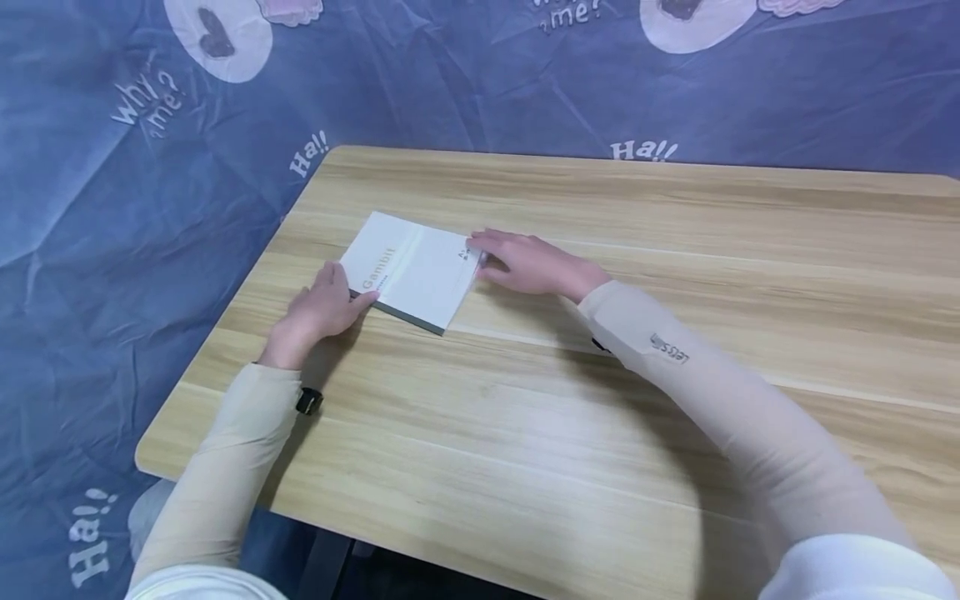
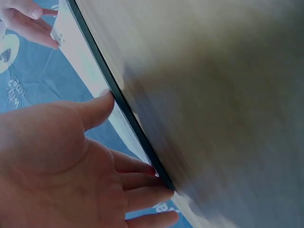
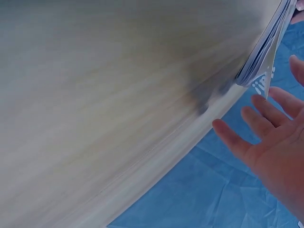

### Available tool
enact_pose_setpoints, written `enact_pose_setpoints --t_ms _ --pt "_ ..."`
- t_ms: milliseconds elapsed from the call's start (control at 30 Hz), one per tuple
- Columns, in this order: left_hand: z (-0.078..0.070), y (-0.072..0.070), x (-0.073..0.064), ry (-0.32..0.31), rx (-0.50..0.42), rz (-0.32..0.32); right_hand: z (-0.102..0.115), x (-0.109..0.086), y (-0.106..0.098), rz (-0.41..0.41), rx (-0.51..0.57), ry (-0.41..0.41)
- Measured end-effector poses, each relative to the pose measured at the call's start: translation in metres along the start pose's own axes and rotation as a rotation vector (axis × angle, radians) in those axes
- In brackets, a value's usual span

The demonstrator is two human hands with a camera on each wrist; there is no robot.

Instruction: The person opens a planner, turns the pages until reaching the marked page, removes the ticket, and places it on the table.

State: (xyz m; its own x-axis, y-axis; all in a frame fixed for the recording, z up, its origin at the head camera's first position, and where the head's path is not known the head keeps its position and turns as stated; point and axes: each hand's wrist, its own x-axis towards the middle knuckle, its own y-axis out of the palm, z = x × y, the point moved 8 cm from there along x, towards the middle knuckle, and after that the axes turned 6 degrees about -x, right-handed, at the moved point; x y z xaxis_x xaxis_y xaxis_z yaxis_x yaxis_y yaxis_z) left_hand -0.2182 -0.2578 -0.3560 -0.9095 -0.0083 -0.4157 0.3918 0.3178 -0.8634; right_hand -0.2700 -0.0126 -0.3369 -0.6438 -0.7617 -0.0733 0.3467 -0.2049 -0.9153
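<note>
A white book (image 1: 420, 268) with gold "Gambit" lettering lies on the table, its dark spine edge facing near. At its left end is my left hand (image 1: 322, 308), thumb along the near edge and fingers at the left side. In the left wrist view, this hand (image 2: 71, 156) has a spread thumb and fairly straight fingers touching the dark edge (image 2: 128, 111). My right hand (image 1: 536, 265) reaches the book's right end, fingertips by the far right corner. The right wrist view shows that hand (image 3: 275, 137) with extended fingers beside a cover corner (image 3: 271, 71) standing slightly off the pages (image 3: 259, 52).
The wood-grain table (image 1: 525, 450) extends far to the right, with its left edge near my left arm. Behind and left hangs a blue printed cloth (image 1: 465, 83). Below the near edge is a dark table leg (image 1: 326, 562).
</note>
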Motion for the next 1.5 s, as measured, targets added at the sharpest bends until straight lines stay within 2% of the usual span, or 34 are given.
enact_pose_setpoints --t_ms 433,733,867,1200,1500 --pt "-0.041 0.012 0.017 0.235 0.041 0.031 -0.012 -0.071 0.004 -0.058 -0.123 -0.034" --pt "-0.070 0.020 0.025 0.355 0.064 0.025 -0.012 -0.113 0.008 -0.084 -0.218 -0.034" --pt "-0.081 0.024 0.028 0.401 0.083 0.026 -0.012 -0.127 0.010 -0.104 -0.246 -0.037" --pt "-0.110 0.031 0.036 0.451 0.136 0.072 -0.013 -0.161 0.014 -0.097 -0.279 -0.004" --pt "-0.142 0.037 0.049 0.569 0.176 0.128 -0.012 -0.193 0.017 -0.128 -0.300 0.024"
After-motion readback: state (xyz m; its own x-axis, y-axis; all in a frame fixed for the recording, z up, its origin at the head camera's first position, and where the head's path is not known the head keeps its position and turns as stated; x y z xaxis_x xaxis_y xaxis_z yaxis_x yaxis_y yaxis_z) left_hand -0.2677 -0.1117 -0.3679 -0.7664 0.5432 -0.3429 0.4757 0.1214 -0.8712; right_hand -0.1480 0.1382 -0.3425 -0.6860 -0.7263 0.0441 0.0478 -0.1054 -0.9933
